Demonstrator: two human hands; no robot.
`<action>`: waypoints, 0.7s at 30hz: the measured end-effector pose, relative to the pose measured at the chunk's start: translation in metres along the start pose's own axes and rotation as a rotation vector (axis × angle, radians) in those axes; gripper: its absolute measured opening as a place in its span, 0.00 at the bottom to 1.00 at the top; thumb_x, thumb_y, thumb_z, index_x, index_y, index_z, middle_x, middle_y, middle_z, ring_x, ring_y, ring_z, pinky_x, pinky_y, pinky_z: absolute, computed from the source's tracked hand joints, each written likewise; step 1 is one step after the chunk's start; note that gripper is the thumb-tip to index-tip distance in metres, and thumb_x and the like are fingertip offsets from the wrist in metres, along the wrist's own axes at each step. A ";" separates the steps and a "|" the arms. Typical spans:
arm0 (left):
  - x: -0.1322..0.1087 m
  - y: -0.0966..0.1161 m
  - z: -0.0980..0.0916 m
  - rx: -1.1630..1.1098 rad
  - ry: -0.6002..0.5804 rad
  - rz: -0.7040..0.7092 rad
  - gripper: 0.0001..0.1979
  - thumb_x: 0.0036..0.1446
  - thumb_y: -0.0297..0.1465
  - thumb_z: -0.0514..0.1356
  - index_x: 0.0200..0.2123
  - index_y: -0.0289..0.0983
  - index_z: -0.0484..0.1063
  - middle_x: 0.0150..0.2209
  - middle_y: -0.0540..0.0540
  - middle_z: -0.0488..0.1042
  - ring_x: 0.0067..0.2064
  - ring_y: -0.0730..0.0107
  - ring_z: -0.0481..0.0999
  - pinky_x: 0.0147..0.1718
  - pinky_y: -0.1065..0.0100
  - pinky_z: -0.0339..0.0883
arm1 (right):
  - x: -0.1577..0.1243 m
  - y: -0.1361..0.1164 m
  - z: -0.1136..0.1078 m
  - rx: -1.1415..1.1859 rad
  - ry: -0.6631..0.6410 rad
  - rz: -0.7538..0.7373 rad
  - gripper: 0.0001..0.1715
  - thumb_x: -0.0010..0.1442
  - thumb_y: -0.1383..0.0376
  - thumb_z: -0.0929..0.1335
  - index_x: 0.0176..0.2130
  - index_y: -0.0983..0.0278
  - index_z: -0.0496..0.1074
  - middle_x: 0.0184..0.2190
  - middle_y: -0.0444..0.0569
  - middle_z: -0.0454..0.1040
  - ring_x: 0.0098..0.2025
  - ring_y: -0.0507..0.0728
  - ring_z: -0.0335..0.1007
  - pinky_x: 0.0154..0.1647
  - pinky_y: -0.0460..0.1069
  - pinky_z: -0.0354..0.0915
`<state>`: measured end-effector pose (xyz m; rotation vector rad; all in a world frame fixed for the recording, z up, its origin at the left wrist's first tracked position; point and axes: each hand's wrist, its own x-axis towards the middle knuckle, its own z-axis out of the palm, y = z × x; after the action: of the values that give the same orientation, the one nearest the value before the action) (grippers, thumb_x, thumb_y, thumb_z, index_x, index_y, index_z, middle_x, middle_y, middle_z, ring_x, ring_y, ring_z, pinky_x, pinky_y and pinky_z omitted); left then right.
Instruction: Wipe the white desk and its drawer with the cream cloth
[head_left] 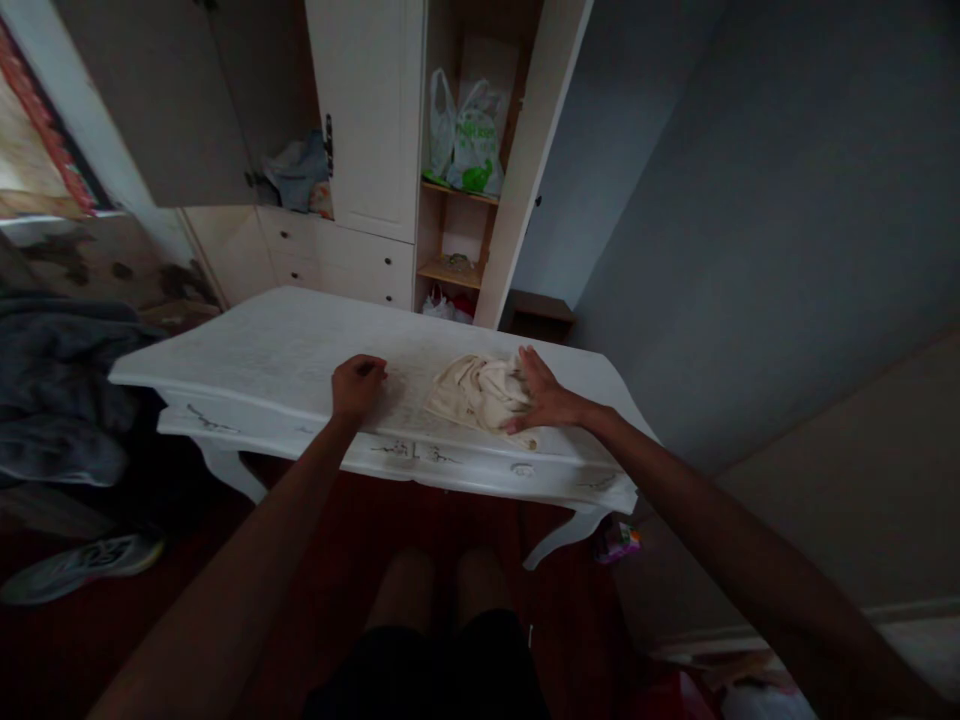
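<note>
A crumpled cream cloth [480,392] lies on the white table [300,335], near its front edge and right of the middle. My right hand [551,398] is at the cloth's right side, fingers spread, thumb and fingertips at its edge; whether they press on it I cannot tell. To the left of the cloth, my left hand [360,385] is at the tabletop with its fingers curled into a loose fist. Only a dark hollow shows between those fingers, and no object is visible in them. Greyish smudges mark the tabletop around the left hand.
Behind the table stands a white wardrobe [367,120] with doors open and plastic bags [476,145] on a shelf. Dark clothes [60,370] are heaped at the left, above a shoe [82,565]. A grey wall [750,200] rises on the right. A purple packet [619,541] lies by the table leg.
</note>
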<state>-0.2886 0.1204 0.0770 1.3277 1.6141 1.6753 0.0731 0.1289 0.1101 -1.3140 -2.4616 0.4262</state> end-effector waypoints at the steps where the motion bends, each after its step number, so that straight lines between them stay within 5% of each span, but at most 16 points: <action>1: 0.000 0.000 0.000 0.005 0.001 0.002 0.08 0.43 0.31 0.59 0.28 0.37 0.76 0.25 0.48 0.77 0.29 0.68 0.77 0.29 0.70 0.69 | 0.012 -0.003 0.002 -0.024 -0.031 -0.006 0.89 0.32 0.38 0.77 0.70 0.59 0.22 0.71 0.57 0.18 0.71 0.75 0.14 0.68 0.70 0.31; 4: 0.000 0.000 0.000 0.006 0.005 -0.004 0.08 0.44 0.31 0.59 0.28 0.37 0.76 0.25 0.48 0.77 0.29 0.67 0.77 0.27 0.70 0.68 | 0.042 -0.006 0.010 -0.069 -0.101 0.092 0.92 0.27 0.40 0.79 0.70 0.61 0.24 0.72 0.61 0.21 0.70 0.79 0.15 0.66 0.75 0.31; 7: 0.000 0.001 0.000 -0.012 0.006 -0.016 0.07 0.44 0.31 0.59 0.28 0.37 0.75 0.25 0.49 0.77 0.29 0.67 0.77 0.27 0.70 0.69 | 0.057 -0.006 0.014 -0.057 -0.185 0.159 0.89 0.23 0.43 0.80 0.71 0.63 0.39 0.71 0.63 0.38 0.71 0.77 0.32 0.68 0.70 0.40; 10: 0.000 0.002 0.001 -0.029 0.000 -0.024 0.07 0.44 0.31 0.59 0.27 0.37 0.75 0.24 0.49 0.76 0.29 0.68 0.77 0.27 0.70 0.68 | 0.059 -0.008 0.014 -0.014 -0.184 0.146 0.73 0.26 0.45 0.80 0.65 0.67 0.59 0.63 0.63 0.61 0.62 0.71 0.60 0.64 0.62 0.57; 13: 0.000 0.004 0.001 -0.061 0.005 -0.036 0.06 0.44 0.31 0.60 0.27 0.37 0.75 0.23 0.49 0.75 0.28 0.69 0.76 0.25 0.71 0.67 | 0.051 -0.013 0.014 0.028 -0.098 0.021 0.51 0.34 0.50 0.80 0.54 0.65 0.70 0.52 0.55 0.73 0.51 0.65 0.70 0.57 0.58 0.65; 17: 0.000 0.005 0.002 -0.084 0.011 -0.043 0.06 0.44 0.32 0.61 0.26 0.36 0.75 0.23 0.49 0.74 0.27 0.69 0.75 0.25 0.71 0.66 | 0.030 -0.020 0.015 0.063 0.030 -0.062 0.35 0.43 0.60 0.76 0.51 0.64 0.73 0.48 0.51 0.76 0.47 0.62 0.73 0.53 0.56 0.67; 21: 0.001 0.003 0.003 -0.095 0.018 -0.022 0.06 0.44 0.32 0.61 0.26 0.36 0.74 0.22 0.50 0.73 0.27 0.69 0.75 0.25 0.70 0.67 | 0.000 -0.011 0.013 -0.075 0.193 0.030 0.45 0.44 0.57 0.76 0.59 0.64 0.66 0.59 0.56 0.68 0.56 0.67 0.68 0.59 0.58 0.63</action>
<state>-0.2852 0.1220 0.0792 1.2479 1.5338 1.7329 0.0594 0.1214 0.1030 -1.3549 -2.3204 0.2050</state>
